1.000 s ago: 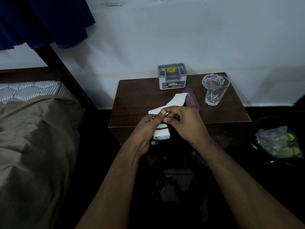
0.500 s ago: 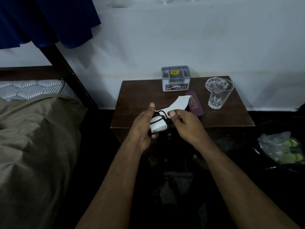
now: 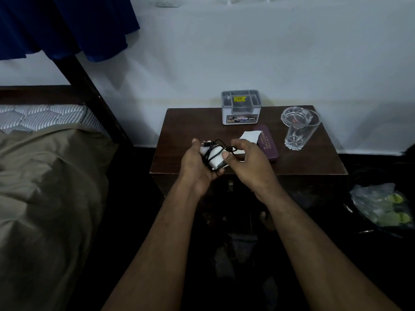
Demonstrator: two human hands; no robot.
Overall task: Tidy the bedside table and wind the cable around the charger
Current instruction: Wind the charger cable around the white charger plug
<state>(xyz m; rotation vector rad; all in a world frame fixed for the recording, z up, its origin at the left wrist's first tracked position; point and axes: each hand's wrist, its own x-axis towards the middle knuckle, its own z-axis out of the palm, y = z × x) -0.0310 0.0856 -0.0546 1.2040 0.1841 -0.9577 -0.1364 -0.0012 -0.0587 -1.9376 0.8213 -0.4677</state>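
My left hand [image 3: 197, 167] grips a white charger [image 3: 216, 158] over the front edge of the dark wooden bedside table [image 3: 179, 140]. A black cable [image 3: 213, 147] loops loosely around the charger. My right hand [image 3: 244, 160] pinches the cable's end plug just right of the charger, thumb and fingers curled. A white paper [image 3: 249, 136] lies on the table behind my right hand, partly hidden by it.
A grey organiser box [image 3: 241, 107] stands at the table's back edge. A clear glass [image 3: 298, 129] stands at the right, a maroon case [image 3: 267, 142] beside it. A bed [image 3: 45, 187] fills the left. A bin with plastic waste [image 3: 381, 207] sits at the right.
Both hands have risen slightly over the table's front edge. The right hand pulled the cable's end to the right, and the loops around the charger show more plainly.
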